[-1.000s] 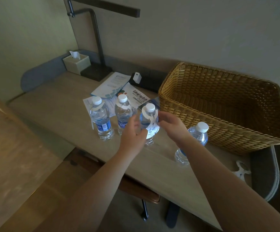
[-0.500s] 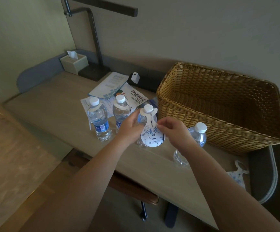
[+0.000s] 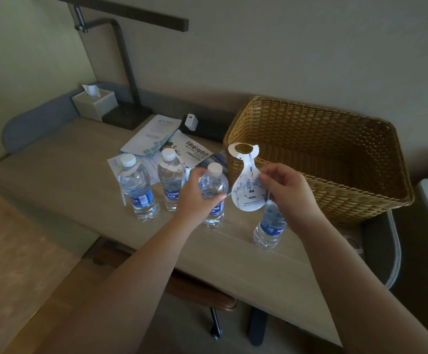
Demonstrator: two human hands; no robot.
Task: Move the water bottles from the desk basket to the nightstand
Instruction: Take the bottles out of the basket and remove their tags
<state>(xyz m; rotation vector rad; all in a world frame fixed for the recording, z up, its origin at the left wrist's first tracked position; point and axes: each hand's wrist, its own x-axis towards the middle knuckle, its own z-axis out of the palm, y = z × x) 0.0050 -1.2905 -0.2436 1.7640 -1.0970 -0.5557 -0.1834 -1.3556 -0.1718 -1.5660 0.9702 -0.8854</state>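
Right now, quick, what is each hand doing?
Left hand: grips the third water bottle standing on the desk.
Right hand: pinches the paper neck tag, held up off the bottle.

Single head cam, worn by the person, looks fwd and down from above the desk (image 3: 62,159), close in. Both forearms run up from the bottom edge. Back wall and wicker basket (image 3: 335,149) fill the top; floor lies lower left.

Tissue box (image 3: 95,104) beside lamp (image 3: 128,114) base at desk's rear; leaflets (image 3: 154,139) near white charger (image 3: 191,122).
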